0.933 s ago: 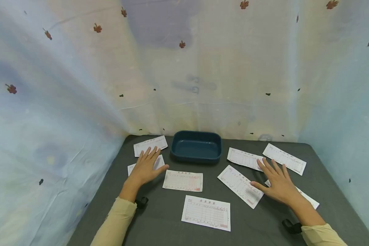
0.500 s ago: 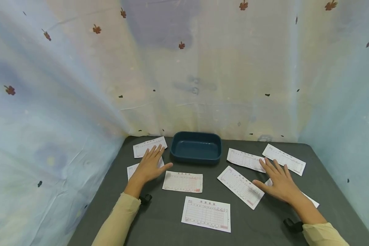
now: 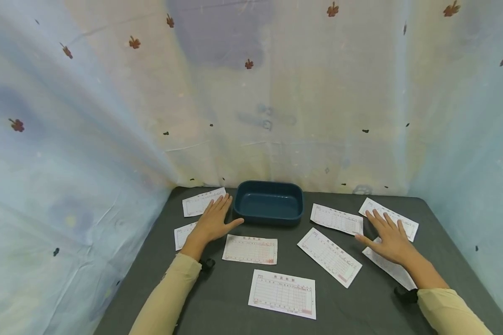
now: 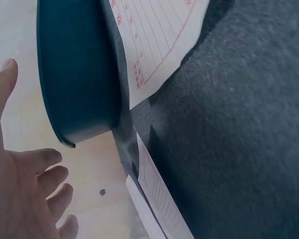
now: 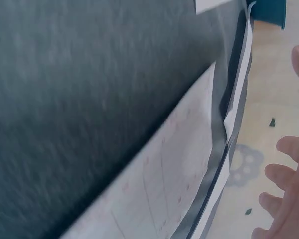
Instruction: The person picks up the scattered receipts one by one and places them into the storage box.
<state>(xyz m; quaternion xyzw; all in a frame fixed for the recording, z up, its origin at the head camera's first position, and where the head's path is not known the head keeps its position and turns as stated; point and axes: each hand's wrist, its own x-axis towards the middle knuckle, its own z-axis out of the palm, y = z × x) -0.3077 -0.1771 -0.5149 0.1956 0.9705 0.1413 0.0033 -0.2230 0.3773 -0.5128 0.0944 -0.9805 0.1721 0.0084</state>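
Note:
Several white printed slips lie scattered on a dark grey table (image 3: 360,302) around a dark teal tray (image 3: 269,203) at the back middle. My left hand (image 3: 214,222) is flat with fingers spread, just left of the tray (image 4: 74,74), over the gap between two slips (image 3: 198,203) (image 3: 184,234). My right hand (image 3: 389,238) is flat and spread too, its fingers over the far right slip (image 3: 406,224) and its wrist above another slip (image 3: 387,267). Neither hand holds anything. In the left wrist view my left hand's fingers (image 4: 45,191) show straight beside the tray.
Three more slips lie in front: one centre (image 3: 250,249), one near the front edge (image 3: 282,293), one angled right of centre (image 3: 329,256). Another slip (image 3: 336,218) lies right of the tray. Pale flower-print curtains (image 3: 251,93) close in the table on three sides.
Both hands have slid away from me toward the back of the table. The left one came up beside the tray; the right one moved right onto the far slip.

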